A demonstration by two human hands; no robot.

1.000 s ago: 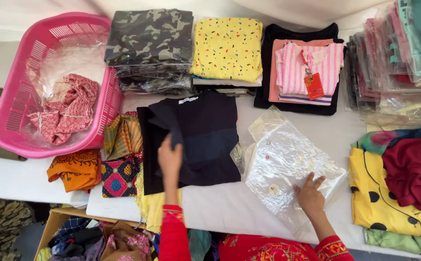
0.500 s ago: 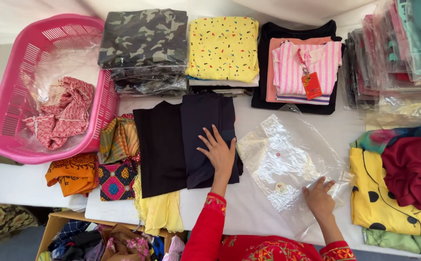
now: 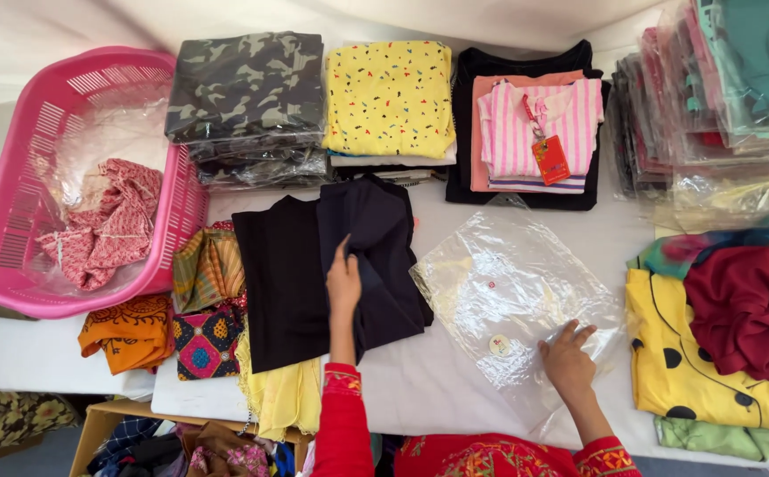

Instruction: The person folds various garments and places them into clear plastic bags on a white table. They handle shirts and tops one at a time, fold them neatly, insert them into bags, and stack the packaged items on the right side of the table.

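Observation:
A folded black garment (image 3: 314, 265) lies on the white table (image 3: 437, 389) in front of me. My left hand (image 3: 343, 281) rests flat on its middle fold, fingers together and pointing away from me. To the right, a clear plastic bag (image 3: 512, 300) lies flat on the table. My right hand (image 3: 566, 358) presses on the bag's near right corner with its fingers spread. Neither hand grips anything.
A pink basket (image 3: 22, 203) with a red patterned cloth (image 3: 102, 231) stands at the left. Stacks of camouflage (image 3: 248, 84), yellow (image 3: 391, 93) and pink striped (image 3: 539, 124) clothes line the back. Bagged garments (image 3: 720, 88) and a yellow and maroon pile (image 3: 738, 336) lie right.
My left hand folded the black garment's right part over and slid back toward its middle. My right hand stayed on the plastic bag, which shifted a little.

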